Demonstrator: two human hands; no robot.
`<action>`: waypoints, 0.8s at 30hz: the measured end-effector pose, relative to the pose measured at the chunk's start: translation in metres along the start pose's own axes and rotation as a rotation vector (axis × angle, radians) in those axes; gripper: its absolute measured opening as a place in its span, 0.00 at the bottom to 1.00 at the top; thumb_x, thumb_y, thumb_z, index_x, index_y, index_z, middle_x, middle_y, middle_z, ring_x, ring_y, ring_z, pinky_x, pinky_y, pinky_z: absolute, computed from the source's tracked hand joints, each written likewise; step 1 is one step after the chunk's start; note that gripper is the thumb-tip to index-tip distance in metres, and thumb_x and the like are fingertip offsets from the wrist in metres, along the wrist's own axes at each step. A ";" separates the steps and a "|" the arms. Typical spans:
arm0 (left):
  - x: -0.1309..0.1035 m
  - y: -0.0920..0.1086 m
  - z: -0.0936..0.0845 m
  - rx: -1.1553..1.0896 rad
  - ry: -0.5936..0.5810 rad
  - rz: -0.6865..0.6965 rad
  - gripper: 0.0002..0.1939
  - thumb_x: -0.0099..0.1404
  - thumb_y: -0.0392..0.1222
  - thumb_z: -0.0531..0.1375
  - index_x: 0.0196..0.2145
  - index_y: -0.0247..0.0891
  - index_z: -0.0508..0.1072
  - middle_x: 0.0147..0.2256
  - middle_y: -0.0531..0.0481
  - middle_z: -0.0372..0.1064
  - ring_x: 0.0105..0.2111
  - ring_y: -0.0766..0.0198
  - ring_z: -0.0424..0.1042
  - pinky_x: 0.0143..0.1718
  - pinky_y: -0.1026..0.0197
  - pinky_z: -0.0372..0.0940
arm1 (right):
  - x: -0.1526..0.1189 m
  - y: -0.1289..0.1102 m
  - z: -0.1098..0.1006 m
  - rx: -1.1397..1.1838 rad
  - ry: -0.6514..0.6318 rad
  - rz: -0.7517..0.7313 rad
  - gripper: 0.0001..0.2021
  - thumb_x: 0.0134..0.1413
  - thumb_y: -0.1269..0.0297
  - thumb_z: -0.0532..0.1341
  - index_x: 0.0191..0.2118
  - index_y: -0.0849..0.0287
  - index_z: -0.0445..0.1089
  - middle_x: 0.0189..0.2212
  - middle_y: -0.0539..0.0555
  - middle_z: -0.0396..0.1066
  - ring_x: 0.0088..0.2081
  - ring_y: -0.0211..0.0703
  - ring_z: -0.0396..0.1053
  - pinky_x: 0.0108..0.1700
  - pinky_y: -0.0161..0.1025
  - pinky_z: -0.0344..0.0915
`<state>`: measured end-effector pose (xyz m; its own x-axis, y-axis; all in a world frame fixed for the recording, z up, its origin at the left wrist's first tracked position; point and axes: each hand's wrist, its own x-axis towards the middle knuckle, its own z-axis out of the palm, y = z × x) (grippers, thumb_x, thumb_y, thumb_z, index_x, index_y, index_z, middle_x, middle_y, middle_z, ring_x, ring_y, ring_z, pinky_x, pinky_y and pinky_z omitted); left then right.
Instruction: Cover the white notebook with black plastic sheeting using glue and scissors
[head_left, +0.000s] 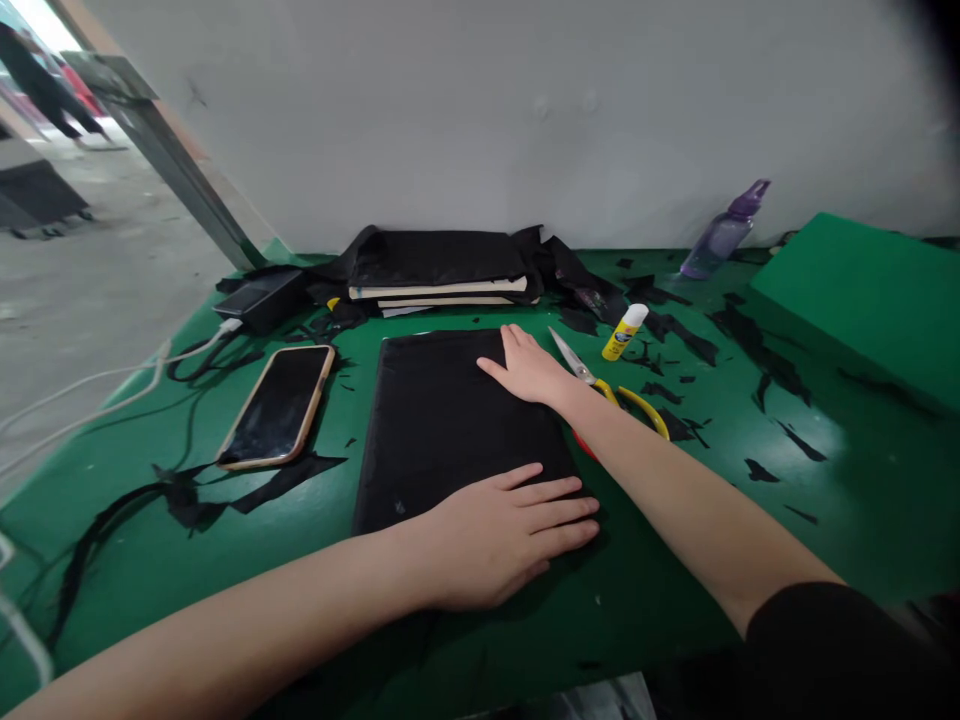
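Observation:
A flat, black, fabric-like rectangular panel (442, 420) lies in front of me on the green table (675, 580). My left hand (502, 530) rests palm down across its near right part, fingers stretched out to the right. At the panel's far right corner my right hand (525, 365) lies flat, thumb spread to the left. Neither hand grips anything. Scissors (600, 385) with yellow handles lie just right of the panel, partly hidden under my right forearm. Beyond them is a yellow glue stick (622, 335) with a white cap.
A smartphone (277, 408) lies left of the panel, near a black power box (259, 298) with white cables. Behind the panel sits a black-covered stack (442, 260). A purple spray bottle (724, 235), black fabric scraps (761, 345) and a green board (862, 300) are to the right.

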<state>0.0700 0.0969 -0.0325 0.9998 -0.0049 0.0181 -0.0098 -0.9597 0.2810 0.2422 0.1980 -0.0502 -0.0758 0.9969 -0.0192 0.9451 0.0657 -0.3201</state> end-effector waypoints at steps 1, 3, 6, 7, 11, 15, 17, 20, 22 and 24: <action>0.000 0.001 0.001 0.002 -0.003 -0.002 0.23 0.70 0.41 0.42 0.62 0.39 0.50 0.64 0.56 0.45 0.64 0.65 0.40 0.64 0.52 0.39 | -0.001 -0.001 -0.001 0.001 -0.008 0.005 0.43 0.55 0.42 0.42 0.64 0.77 0.39 0.65 0.69 0.38 0.65 0.57 0.37 0.63 0.48 0.42; 0.000 0.002 0.002 0.001 -0.005 -0.004 0.23 0.70 0.41 0.42 0.62 0.40 0.49 0.64 0.56 0.44 0.64 0.66 0.39 0.64 0.52 0.38 | -0.003 -0.002 -0.002 -0.001 -0.024 0.011 0.43 0.56 0.43 0.42 0.64 0.78 0.38 0.65 0.70 0.37 0.65 0.58 0.37 0.63 0.49 0.43; 0.001 0.005 0.006 -0.006 -0.003 -0.003 0.24 0.70 0.41 0.42 0.62 0.40 0.49 0.64 0.56 0.43 0.64 0.65 0.38 0.64 0.52 0.38 | -0.006 -0.003 -0.004 -0.012 -0.051 0.018 0.43 0.56 0.42 0.41 0.64 0.78 0.37 0.65 0.69 0.35 0.65 0.58 0.36 0.63 0.50 0.43; 0.001 0.005 0.006 -0.008 0.000 -0.001 0.24 0.70 0.42 0.43 0.62 0.41 0.49 0.64 0.56 0.43 0.64 0.65 0.38 0.64 0.52 0.38 | -0.007 -0.004 -0.004 -0.015 -0.059 0.020 0.43 0.56 0.42 0.41 0.64 0.77 0.37 0.65 0.69 0.35 0.65 0.58 0.35 0.63 0.51 0.43; 0.001 0.005 0.008 -0.010 0.001 0.012 0.26 0.69 0.47 0.44 0.63 0.42 0.48 0.64 0.56 0.42 0.64 0.63 0.37 0.64 0.50 0.36 | -0.009 -0.005 -0.006 -0.028 -0.091 0.025 0.44 0.56 0.41 0.39 0.65 0.78 0.35 0.65 0.68 0.33 0.65 0.57 0.33 0.64 0.50 0.40; 0.001 0.005 0.008 -0.022 -0.008 0.027 0.28 0.68 0.52 0.45 0.63 0.42 0.46 0.64 0.56 0.42 0.65 0.63 0.36 0.64 0.50 0.36 | -0.008 -0.003 -0.005 -0.041 -0.105 0.014 0.45 0.55 0.40 0.38 0.64 0.79 0.32 0.65 0.68 0.30 0.66 0.54 0.31 0.64 0.48 0.38; 0.001 0.005 0.008 -0.018 -0.007 0.028 0.29 0.68 0.52 0.46 0.63 0.42 0.46 0.64 0.56 0.42 0.65 0.63 0.36 0.64 0.50 0.35 | -0.006 -0.002 -0.002 -0.044 -0.098 0.005 0.46 0.55 0.39 0.38 0.64 0.79 0.32 0.65 0.67 0.29 0.66 0.53 0.30 0.65 0.47 0.37; 0.001 0.006 0.008 -0.005 -0.001 0.031 0.29 0.68 0.52 0.46 0.63 0.42 0.46 0.64 0.56 0.42 0.65 0.63 0.36 0.64 0.50 0.35 | -0.004 -0.001 0.000 -0.050 -0.095 0.004 0.47 0.55 0.39 0.38 0.64 0.79 0.32 0.65 0.67 0.29 0.66 0.53 0.29 0.65 0.47 0.35; 0.000 0.006 0.009 0.006 0.004 0.034 0.29 0.68 0.53 0.46 0.63 0.42 0.46 0.64 0.56 0.42 0.65 0.63 0.36 0.64 0.50 0.36 | -0.004 -0.001 0.000 -0.066 -0.096 0.005 0.47 0.54 0.39 0.37 0.64 0.79 0.32 0.65 0.67 0.29 0.66 0.54 0.29 0.65 0.47 0.34; 0.000 0.006 0.010 0.016 0.013 0.038 0.29 0.68 0.53 0.46 0.63 0.42 0.47 0.64 0.55 0.43 0.65 0.62 0.36 0.64 0.50 0.37 | -0.003 -0.001 0.001 -0.090 -0.092 0.006 0.46 0.54 0.38 0.37 0.64 0.79 0.32 0.65 0.67 0.29 0.66 0.53 0.29 0.65 0.47 0.33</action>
<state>0.0696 0.0881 -0.0400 0.9984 -0.0383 0.0413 -0.0479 -0.9631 0.2647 0.2411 0.1950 -0.0509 -0.0949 0.9895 -0.1094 0.9701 0.0673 -0.2331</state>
